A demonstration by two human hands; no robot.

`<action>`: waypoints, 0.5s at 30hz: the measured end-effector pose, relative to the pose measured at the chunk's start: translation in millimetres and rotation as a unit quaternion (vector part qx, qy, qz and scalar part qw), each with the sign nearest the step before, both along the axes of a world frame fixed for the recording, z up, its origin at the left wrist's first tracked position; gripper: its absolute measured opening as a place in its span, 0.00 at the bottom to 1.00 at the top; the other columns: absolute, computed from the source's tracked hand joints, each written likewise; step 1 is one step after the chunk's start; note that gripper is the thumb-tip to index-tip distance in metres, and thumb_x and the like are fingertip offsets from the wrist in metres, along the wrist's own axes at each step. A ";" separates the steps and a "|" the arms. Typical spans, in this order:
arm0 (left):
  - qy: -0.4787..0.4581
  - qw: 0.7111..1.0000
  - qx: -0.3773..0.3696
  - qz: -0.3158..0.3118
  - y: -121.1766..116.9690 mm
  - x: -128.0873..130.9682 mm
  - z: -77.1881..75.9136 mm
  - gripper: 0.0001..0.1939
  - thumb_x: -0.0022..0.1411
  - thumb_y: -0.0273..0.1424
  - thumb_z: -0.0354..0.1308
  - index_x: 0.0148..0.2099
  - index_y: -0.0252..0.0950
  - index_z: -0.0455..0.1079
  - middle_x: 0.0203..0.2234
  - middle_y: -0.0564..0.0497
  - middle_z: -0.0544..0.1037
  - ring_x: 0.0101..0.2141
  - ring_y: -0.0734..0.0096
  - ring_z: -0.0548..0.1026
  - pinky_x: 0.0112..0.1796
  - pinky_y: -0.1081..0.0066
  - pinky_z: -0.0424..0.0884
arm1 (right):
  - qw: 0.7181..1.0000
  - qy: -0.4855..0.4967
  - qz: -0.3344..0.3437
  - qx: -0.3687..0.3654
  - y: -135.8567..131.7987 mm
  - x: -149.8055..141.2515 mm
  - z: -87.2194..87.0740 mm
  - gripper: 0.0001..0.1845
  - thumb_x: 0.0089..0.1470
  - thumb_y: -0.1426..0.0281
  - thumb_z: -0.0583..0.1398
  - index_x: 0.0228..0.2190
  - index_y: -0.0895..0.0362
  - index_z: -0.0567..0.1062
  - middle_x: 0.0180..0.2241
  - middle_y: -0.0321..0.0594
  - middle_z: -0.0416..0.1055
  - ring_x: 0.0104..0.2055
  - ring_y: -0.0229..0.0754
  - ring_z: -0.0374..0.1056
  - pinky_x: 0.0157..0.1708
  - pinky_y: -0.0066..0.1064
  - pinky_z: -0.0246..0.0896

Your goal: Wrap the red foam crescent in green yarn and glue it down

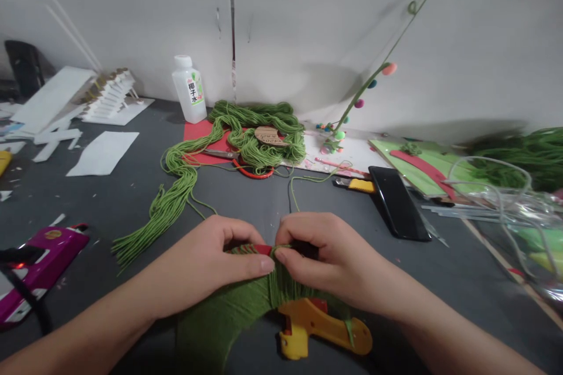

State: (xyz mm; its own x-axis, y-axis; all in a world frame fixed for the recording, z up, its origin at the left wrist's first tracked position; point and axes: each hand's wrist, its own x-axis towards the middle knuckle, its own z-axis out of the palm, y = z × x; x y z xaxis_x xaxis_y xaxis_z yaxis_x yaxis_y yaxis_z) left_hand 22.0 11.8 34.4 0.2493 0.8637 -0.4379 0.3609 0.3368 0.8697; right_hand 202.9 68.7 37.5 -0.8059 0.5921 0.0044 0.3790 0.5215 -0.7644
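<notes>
Centred at the near side of the table is a curved piece wrapped closely in green yarn (229, 312), with a short red strip (263, 249) showing bare at its upper edge. My left hand (220, 258) is closed on this piece, its thumb lying along the wrapped edge left of the red part. Just to the right, my right hand (328, 252) pinches green yarn strands (285, 281) between thumb and fingers at the red strip. Fingertips behind the piece are hidden. A yellow-orange plastic clamp-like tool (328, 328) sits at the piece's lower right, below my right hand.
Behind the hands lie a green yarn bundle (255, 114), red-handled scissors (253, 173), a white bottle (189, 91), a yellow cutter (361, 186) and a black phone (399, 202). A purple device (53, 272) is at left; clear plastic and cable (501, 205) at right.
</notes>
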 end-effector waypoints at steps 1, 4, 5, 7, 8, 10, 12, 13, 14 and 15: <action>0.013 1.000 0.020 0.002 -0.8 1.1 1.5 0.10 0.53 0.38 0.57 0.31 0.36 0.72 0.22 0.57 0.68 0.27 0.73 0.65 0.28 0.76 0.59 | 1.000 -0.002 -0.003 0.011 -0.7 0.0 0.7 0.09 0.48 0.78 0.55 0.19 0.59 0.65 0.19 0.28 0.56 0.22 0.29 0.51 0.20 0.19 0.45; 0.063 0.996 0.067 0.000 -3.5 5.0 2.4 0.11 0.56 0.37 0.54 0.31 0.36 0.72 0.24 0.56 0.70 0.29 0.71 0.67 0.30 0.76 0.61 | 1.000 -0.017 -0.003 0.026 -1.1 0.9 2.9 0.09 0.48 0.78 0.55 0.19 0.59 0.65 0.19 0.28 0.56 0.21 0.29 0.51 0.20 0.20 0.46; 0.077 0.994 0.077 -0.004 -4.2 6.0 1.7 0.11 0.57 0.37 0.53 0.30 0.37 0.72 0.23 0.56 0.70 0.29 0.71 0.67 0.30 0.76 0.61 | 0.999 -0.026 0.003 0.023 -0.6 1.6 3.7 0.10 0.49 0.78 0.55 0.19 0.59 0.65 0.18 0.28 0.56 0.22 0.29 0.52 0.21 0.20 0.46; 0.096 0.990 0.098 -0.023 -4.5 6.8 0.4 0.11 0.57 0.35 0.52 0.28 0.37 0.70 0.22 0.57 0.69 0.28 0.72 0.67 0.29 0.76 0.61 | 0.999 -0.044 0.022 0.015 1.0 3.8 5.4 0.10 0.52 0.74 0.57 0.20 0.59 0.67 0.19 0.28 0.58 0.22 0.30 0.53 0.22 0.21 0.47; 0.101 0.988 0.108 -0.032 -4.3 6.7 0.3 0.10 0.57 0.34 0.51 0.28 0.37 0.70 0.22 0.57 0.69 0.28 0.72 0.67 0.30 0.76 0.61 | 0.998 -0.046 0.035 0.011 2.2 5.1 6.2 0.10 0.53 0.72 0.57 0.21 0.59 0.68 0.19 0.29 0.59 0.23 0.30 0.54 0.23 0.21 0.48; 0.101 0.987 0.113 -0.048 -3.7 5.9 2.0 0.09 0.56 0.32 0.51 0.28 0.37 0.71 0.22 0.57 0.69 0.29 0.72 0.67 0.30 0.76 0.61 | 0.998 -0.030 0.059 0.005 4.6 7.4 7.8 0.09 0.55 0.69 0.58 0.24 0.59 0.71 0.22 0.30 0.63 0.25 0.31 0.57 0.25 0.22 0.50; 0.088 0.989 0.097 -0.065 -3.9 5.2 4.9 0.09 0.56 0.31 0.52 0.30 0.37 0.72 0.24 0.57 0.70 0.30 0.71 0.68 0.32 0.76 0.62 | 0.997 0.002 0.071 -0.008 6.9 8.7 8.9 0.08 0.55 0.70 0.59 0.26 0.59 0.73 0.24 0.31 0.64 0.27 0.31 0.59 0.27 0.22 0.51; 0.083 0.990 0.087 -0.073 -4.4 5.1 6.3 0.09 0.56 0.31 0.52 0.30 0.37 0.73 0.24 0.57 0.71 0.30 0.71 0.68 0.32 0.76 0.62 | 0.997 0.017 0.072 -0.019 7.8 8.8 9.2 0.08 0.55 0.70 0.59 0.26 0.59 0.73 0.24 0.31 0.64 0.27 0.31 0.59 0.27 0.22 0.52; 0.080 0.990 0.082 -0.079 -5.2 5.1 7.3 0.08 0.56 0.31 0.52 0.31 0.37 0.73 0.24 0.57 0.71 0.30 0.71 0.69 0.33 0.76 0.62 | 0.997 0.027 0.070 -0.034 8.6 8.7 9.3 0.08 0.55 0.70 0.59 0.26 0.59 0.73 0.24 0.31 0.64 0.26 0.31 0.59 0.27 0.21 0.52; 0.079 0.990 0.085 -0.083 -6.1 5.3 8.0 0.08 0.55 0.31 0.52 0.30 0.36 0.72 0.24 0.57 0.70 0.30 0.72 0.69 0.32 0.76 0.62 | 0.996 0.033 0.065 -0.053 9.2 8.4 9.1 0.08 0.55 0.70 0.59 0.25 0.60 0.73 0.24 0.31 0.64 0.26 0.31 0.59 0.27 0.21 0.52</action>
